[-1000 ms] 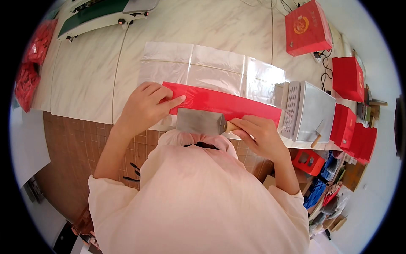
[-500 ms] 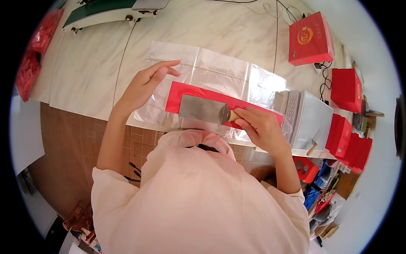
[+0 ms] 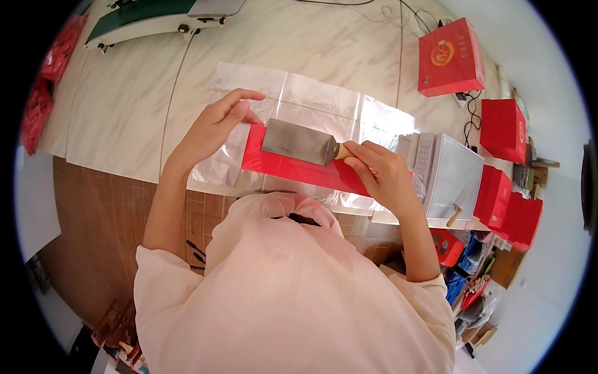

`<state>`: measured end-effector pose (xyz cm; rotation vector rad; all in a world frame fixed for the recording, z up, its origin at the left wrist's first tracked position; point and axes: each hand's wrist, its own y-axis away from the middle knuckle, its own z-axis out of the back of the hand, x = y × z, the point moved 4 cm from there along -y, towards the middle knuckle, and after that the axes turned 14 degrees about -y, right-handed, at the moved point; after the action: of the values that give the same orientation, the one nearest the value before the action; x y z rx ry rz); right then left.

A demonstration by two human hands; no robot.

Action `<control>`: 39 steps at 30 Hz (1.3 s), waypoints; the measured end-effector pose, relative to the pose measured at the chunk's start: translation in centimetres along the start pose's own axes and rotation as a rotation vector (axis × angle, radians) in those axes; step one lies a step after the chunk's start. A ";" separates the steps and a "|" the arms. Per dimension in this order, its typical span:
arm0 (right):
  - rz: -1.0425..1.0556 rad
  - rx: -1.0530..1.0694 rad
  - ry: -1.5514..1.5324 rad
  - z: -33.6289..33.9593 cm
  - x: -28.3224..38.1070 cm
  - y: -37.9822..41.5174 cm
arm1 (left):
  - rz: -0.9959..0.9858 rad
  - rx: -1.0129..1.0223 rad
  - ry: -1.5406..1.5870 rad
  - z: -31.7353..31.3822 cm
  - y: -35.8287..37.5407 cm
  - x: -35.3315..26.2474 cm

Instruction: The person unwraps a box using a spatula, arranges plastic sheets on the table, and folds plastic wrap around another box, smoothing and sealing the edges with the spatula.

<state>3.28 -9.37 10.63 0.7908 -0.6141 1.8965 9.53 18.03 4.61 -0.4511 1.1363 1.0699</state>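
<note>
A long red strip (image 3: 299,171) lies inside a clear plastic sheet (image 3: 324,106) on the marble table (image 3: 124,106). My right hand (image 3: 380,174) grips the wooden handle of a wide metal scraper (image 3: 298,142), whose blade lies flat on the strip's left half. My left hand (image 3: 215,128) hovers at the strip's left end with fingers curled and apart, fingertips near the blade's left edge, holding nothing.
A grey metal machine (image 3: 451,174) with a small trowel (image 3: 456,209) on it stands right of the strip. Red boxes (image 3: 450,56) sit at the back right and along the right edge. A green-belt sealer (image 3: 143,15) stands at the back left beside red bags (image 3: 40,100).
My left hand lifted off the strip's left end and now hovers by the blade. The scraper moved up from the near edge onto the strip.
</note>
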 end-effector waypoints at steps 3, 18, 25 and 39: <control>0.007 -0.033 0.014 0.0 -0.3 0.1 | 0.015 -0.018 0.008 -0.1 0.1 0.0; -0.095 -0.244 0.035 1.8 -2.5 2.4 | -0.011 -0.157 -0.067 0.5 1.6 1.2; 0.012 0.100 -0.232 0.2 0.3 1.5 | 0.306 -0.185 0.281 0.9 6.5 6.3; 0.055 0.348 -0.145 -2.3 2.5 -3.2 | 0.164 0.077 0.370 -1.5 4.9 6.2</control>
<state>4.70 -5.01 11.18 1.1516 -0.3992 2.0377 4.72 21.94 -0.47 -0.5152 1.5580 1.1076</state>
